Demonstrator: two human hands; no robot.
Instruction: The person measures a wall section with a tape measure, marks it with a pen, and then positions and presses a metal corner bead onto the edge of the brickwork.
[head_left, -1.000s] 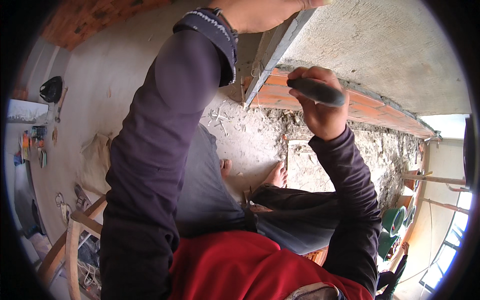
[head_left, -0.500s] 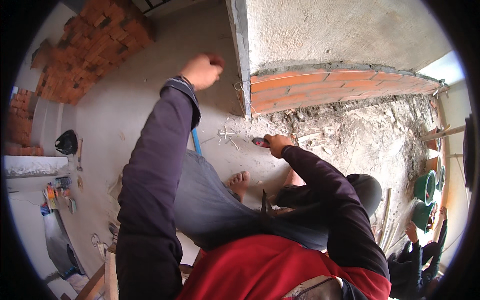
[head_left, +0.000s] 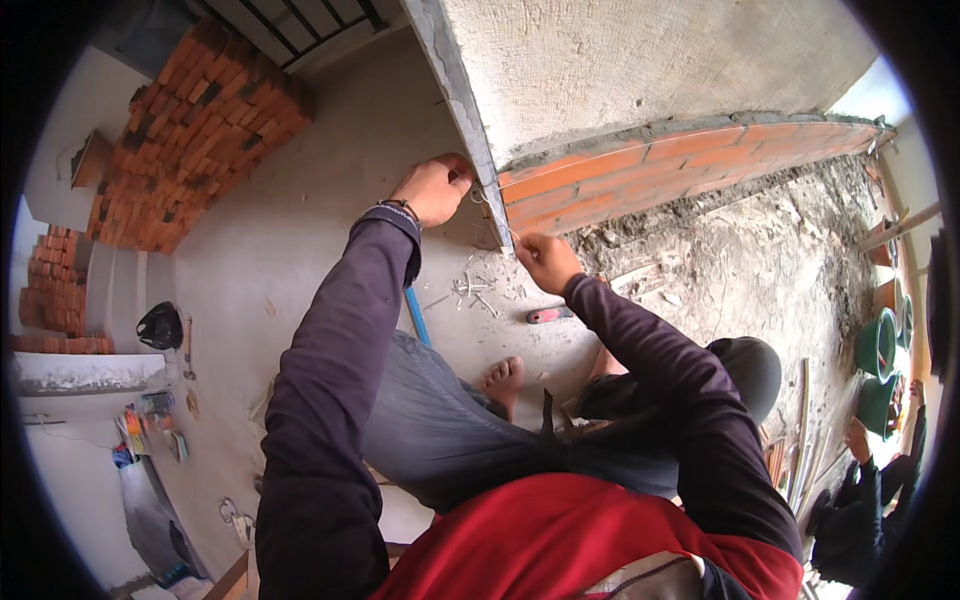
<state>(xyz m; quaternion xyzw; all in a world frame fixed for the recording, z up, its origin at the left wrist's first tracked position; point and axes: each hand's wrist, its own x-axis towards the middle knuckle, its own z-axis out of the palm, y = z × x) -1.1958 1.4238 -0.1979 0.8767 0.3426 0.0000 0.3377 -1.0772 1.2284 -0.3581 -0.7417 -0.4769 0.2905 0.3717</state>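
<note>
Right hand point(head_left: 550, 265) pinches string point(head_left: 480, 196), its loop at grey bar point(head_left: 450, 85) between hands. Left hand point(head_left: 430, 192) curled beside bar, can't tell its grip. Red tool point(head_left: 547, 315) on floor point(head_left: 340, 200) below right hand; brick wall point(head_left: 610, 180) beyond it. Brick stack point(head_left: 200, 130) well beyond left hand.

Daylight is brightening the plastered surface point(head_left: 650, 60) and glaring near white at upper right, while the fisheye lens is bowing the brickwork point(head_left: 690, 164) and black vignetting is swallowing the corners.

Head-worn fisheye, looking steeply down
</note>
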